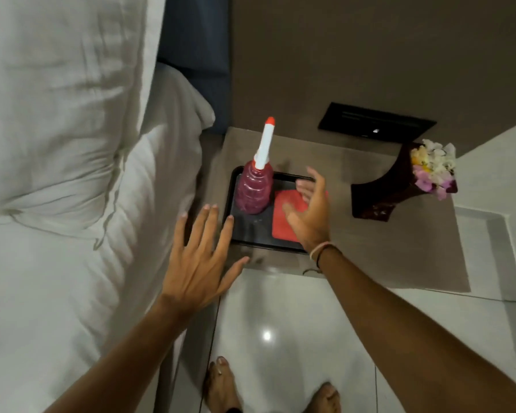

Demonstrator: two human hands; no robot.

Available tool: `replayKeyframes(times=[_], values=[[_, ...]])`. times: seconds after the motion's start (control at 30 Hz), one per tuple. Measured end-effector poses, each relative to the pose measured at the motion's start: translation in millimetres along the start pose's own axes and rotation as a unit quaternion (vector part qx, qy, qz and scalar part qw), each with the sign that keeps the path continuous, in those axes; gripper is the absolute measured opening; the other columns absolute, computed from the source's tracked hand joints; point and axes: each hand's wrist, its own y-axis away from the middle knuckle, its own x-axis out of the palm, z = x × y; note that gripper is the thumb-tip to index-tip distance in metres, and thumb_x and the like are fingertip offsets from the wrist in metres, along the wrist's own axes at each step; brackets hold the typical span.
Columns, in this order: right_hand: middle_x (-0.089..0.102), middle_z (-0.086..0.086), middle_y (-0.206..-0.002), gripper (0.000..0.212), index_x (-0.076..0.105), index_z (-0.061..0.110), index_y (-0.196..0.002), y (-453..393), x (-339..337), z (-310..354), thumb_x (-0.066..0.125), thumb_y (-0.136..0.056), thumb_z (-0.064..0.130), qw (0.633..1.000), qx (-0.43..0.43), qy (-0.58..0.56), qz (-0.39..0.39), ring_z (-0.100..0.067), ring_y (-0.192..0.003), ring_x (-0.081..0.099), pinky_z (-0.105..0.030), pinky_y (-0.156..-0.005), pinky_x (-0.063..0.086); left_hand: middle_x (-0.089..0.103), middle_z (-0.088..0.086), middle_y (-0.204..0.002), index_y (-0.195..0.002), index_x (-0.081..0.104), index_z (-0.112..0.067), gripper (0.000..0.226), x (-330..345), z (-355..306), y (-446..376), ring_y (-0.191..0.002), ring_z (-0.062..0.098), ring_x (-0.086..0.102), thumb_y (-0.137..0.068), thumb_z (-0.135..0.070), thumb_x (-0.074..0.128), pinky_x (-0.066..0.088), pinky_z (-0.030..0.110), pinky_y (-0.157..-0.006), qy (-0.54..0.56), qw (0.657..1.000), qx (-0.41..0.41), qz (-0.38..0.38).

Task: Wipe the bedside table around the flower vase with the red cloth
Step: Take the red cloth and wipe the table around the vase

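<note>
Bedside scene, catalogued from beside the bed. Item: a flat grey-brown wooden bedside table [399, 248], standing between the white-sheeted bed [57, 174] and a pale tiled wall. Item: a shallow black rectangular tray [245, 231], sitting on the table's left half. Item: a folded square red cloth [286, 222], lying flat in the tray's right part, not yet lifted. Item: a ribbed translucent purple plastic bottle with a long white nozzle and red tip [254, 189], standing upright in the tray just beside the cloth. Item: a dark maroon flared flower vase holding white, yellow and pink blossoms [399, 186], standing toward the table's far right corner, well apart from the tray. Item: the person's right hand [309, 213], wearing thin wrist bands, hovering over the cloth with fingers [313, 180] spread and loosely curled, gripping nothing. Item: the left hand [198, 263], fingers splayed wide and flat near the tray's near-left corner, holding nothing; whether it is touching the table cannot be told. Risks, as judgement: the bottle is standing tall and narrow right beside the cloth, so a quick snatch could be tipping it; later, wiping close to the top-heavy vase near the edge could be nudging it off.
</note>
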Motion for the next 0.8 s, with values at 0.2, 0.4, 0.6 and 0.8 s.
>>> replayKeyframes(times=[0.2,0.4,0.6,0.8], values=[[0.055,-0.016,-0.104,0.045,0.049,0.01,-0.111,10.9,-57.4,-78.1,0.071,-0.078,-0.011,0.976,0.185,-0.024,-0.113,-0.025,-0.096,0.056,-0.028,-0.082,0.055,0.039,0.018,-0.162,-0.162,0.021,-0.011,0.076,13.7,-64.2,-41.6,-0.14,0.034,0.051,-0.102,-0.053,0.04,0.045,0.048,-0.115,0.215,0.963,-0.005,0.161],[0.073,-0.027,-0.111,0.051,0.066,-0.009,-0.115,-16.4,-51.3,-101.6,0.089,-0.075,0.011,0.97,0.24,-0.026,-0.039,-0.032,-0.089,0.073,-0.023,-0.078,0.058,0.052,0.017,-0.147,-0.151,0.038,-0.016,0.054,45.3,-108.4,-101.8,-0.132,0.038,0.053,-0.103,-0.038,0.05,0.045,0.047,-0.11,0.44,0.855,-0.184,0.202],[0.071,-0.02,-0.112,0.051,0.067,-0.003,-0.115,-19.4,-32.9,-108.5,0.09,-0.07,0.005,0.966,0.236,-0.043,-0.091,-0.028,-0.097,0.068,-0.036,-0.088,0.059,0.066,0.015,-0.127,-0.134,0.056,-0.011,0.035,66.1,-121.8,-122.0,-0.11,0.029,0.062,-0.1,-0.018,0.055,0.043,0.029,-0.089,0.466,0.827,-0.277,0.147],[0.073,-0.006,-0.099,0.028,0.074,0.006,-0.102,-1.3,-43.6,-102.5,0.075,-0.079,-0.01,0.968,0.175,-0.156,-0.085,-0.015,-0.091,0.067,-0.012,-0.08,0.053,0.067,0.007,-0.115,-0.132,0.059,-0.009,0.042,58.6,-130.3,-126.8,-0.102,0.02,0.062,-0.092,-0.015,0.071,0.051,0.032,-0.093,0.571,0.718,-0.376,0.129]])
